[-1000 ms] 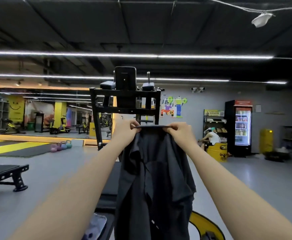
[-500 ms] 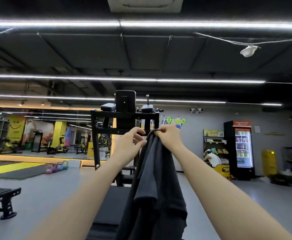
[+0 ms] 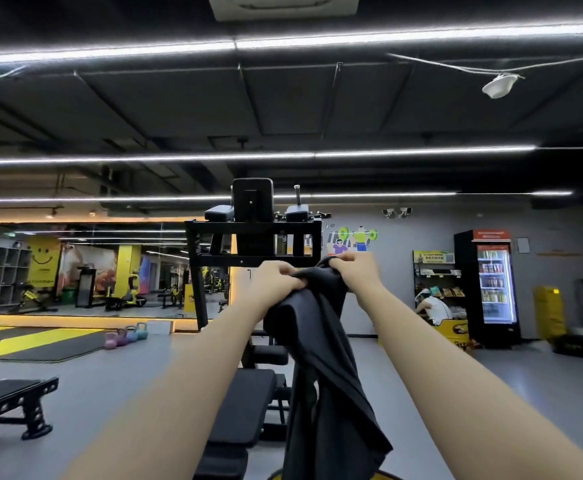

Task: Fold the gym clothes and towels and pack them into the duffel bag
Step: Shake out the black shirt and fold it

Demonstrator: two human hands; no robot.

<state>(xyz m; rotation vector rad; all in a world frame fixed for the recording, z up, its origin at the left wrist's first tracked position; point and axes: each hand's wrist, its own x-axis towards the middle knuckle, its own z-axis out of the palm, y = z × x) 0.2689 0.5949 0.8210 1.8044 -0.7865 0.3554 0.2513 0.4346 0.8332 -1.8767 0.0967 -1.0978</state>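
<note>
Since half a second ago our left hand (image 3: 276,280) has regripped, both hands now pinching the dark garment (image 3: 321,358), right hand (image 3: 350,268) too, aloft above the padded bench (image 3: 245,403) on grey gym floor (image 3: 110,386).

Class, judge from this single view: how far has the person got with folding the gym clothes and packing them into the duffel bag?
Done: nothing shows as folded or packed; no duffel bag is in view. In hand: the left hand and right hand grip the top of a dark grey fabric garment, held up and hanging loose above the black padded bench. Left: folding it, then packing.
</note>
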